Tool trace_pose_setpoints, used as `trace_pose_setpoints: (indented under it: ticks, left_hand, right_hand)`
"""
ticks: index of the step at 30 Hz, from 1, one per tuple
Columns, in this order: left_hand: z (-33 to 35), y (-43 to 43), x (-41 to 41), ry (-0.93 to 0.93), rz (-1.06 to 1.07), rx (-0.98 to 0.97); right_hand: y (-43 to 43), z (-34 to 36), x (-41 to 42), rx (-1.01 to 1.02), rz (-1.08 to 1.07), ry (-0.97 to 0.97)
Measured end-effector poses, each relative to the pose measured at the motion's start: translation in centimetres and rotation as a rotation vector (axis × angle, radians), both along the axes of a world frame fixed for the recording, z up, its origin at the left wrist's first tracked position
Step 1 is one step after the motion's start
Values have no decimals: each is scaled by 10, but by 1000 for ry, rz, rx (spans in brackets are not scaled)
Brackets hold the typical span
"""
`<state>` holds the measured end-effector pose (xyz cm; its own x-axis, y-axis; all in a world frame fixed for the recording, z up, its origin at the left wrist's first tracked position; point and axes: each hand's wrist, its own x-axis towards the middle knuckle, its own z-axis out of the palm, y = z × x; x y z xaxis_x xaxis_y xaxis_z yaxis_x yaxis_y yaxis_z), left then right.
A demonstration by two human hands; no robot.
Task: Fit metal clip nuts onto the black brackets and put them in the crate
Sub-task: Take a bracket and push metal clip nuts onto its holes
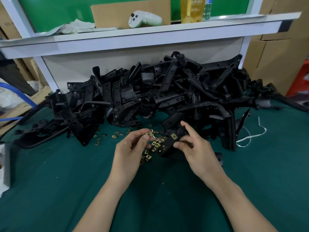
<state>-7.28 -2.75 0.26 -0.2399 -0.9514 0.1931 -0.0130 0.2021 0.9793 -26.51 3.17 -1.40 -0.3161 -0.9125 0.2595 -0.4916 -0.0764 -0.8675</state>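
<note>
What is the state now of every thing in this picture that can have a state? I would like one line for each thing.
left hand: pinches one clip nut, raised above the table.
right hand: grips a black bracket.
black bracket: carries one fitted nut.
loose clip nuts: scattered on the green cloth, not fitted.
bracket pile: heaped behind the hands.
crate: not in view.

Both your forearms reach in bare from the bottom edge. Your left hand point(132, 149) pinches a clip nut point(149, 133) between thumb and fingertips. Your right hand point(198, 149) grips a black bracket point(168, 145), index finger stretched forward.
</note>
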Motion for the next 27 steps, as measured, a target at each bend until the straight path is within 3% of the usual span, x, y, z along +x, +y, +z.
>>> trace_pose_setpoints:
  ticks: [27]
  left_hand:
    - [1, 2, 1, 3, -39, -20]
  right_hand:
    - [-2, -4, -2, -7, -7, 2]
